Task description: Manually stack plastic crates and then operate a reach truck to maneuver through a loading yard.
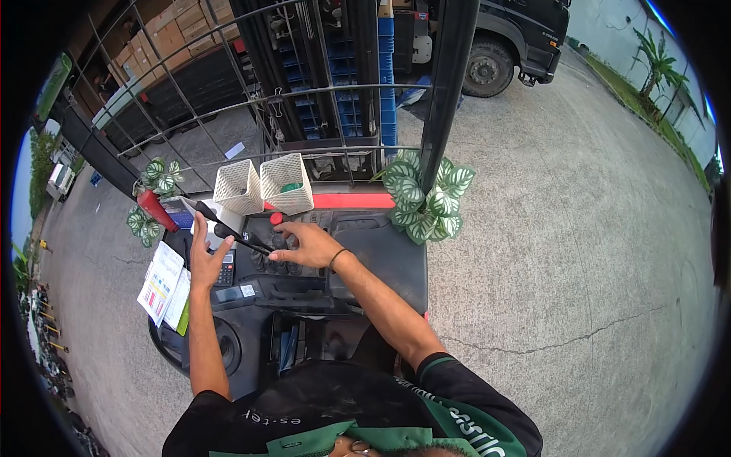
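Note:
My left hand has its fingers and thumb around a long black stick-like object with thicker dark parts, over the forklift's dashboard. My right hand is at the lower end of that object, thumb against it, just below a red knob and over dark levers. A small keypad device lies beside my left wrist. Papers rest at the left of the console. Two white woven baskets stand behind my hands, the right one holding something green. A red object sits at the upper left.
Leafy plants flank the dashboard. A wire guard and mast rise ahead, with blue pallets behind. A black truck stands at the upper right, boxes at the upper left. Cracked pavement surrounds the forklift.

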{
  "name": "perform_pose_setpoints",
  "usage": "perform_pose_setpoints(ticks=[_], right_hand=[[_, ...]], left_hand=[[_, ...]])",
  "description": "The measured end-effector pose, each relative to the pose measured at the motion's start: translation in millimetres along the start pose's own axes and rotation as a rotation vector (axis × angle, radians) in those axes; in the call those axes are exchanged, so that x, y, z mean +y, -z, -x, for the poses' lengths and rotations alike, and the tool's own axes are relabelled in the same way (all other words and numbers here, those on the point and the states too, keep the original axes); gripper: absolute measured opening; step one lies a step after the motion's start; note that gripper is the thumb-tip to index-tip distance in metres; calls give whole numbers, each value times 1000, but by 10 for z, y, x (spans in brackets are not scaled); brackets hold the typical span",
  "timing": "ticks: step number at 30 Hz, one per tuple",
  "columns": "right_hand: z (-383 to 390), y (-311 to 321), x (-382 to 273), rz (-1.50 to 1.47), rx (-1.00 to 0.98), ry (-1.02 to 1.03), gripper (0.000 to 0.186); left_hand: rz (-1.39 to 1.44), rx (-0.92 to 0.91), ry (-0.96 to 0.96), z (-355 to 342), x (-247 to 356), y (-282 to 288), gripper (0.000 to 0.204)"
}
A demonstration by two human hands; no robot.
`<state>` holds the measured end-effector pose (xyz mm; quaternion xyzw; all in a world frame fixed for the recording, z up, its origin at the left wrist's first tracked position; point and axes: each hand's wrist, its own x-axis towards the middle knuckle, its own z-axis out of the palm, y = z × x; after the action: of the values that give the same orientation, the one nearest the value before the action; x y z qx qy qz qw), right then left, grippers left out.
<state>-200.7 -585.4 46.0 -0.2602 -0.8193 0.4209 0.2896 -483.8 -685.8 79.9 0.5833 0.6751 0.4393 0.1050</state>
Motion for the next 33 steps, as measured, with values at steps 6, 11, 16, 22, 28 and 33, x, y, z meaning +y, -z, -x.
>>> perform_pose_setpoints(ticks=[6,11,16,22,28,33], right_hand=[[43,-217,-212,102,-7,-12,84],[-43,-354,-353,108,20,-67,78],[-212,-588,-552,63,159,68,71],[-34,-587,-500,85,197,-85,70],[41,-461,-508,90,215,-61,64],[-99,-465,-564,154,105,-101,64]], left_hand=[[-76,-4,-5,-63,-44,160,106],[-180,51,-79,-179,-115,270,112],[-600,718,-165,-348,122,-171,114],[-646,743,-74,-331,128,-253,127],[-331,499,-323,-70,-98,-26,114],[-858,289,404,952,-1163,358,88]])
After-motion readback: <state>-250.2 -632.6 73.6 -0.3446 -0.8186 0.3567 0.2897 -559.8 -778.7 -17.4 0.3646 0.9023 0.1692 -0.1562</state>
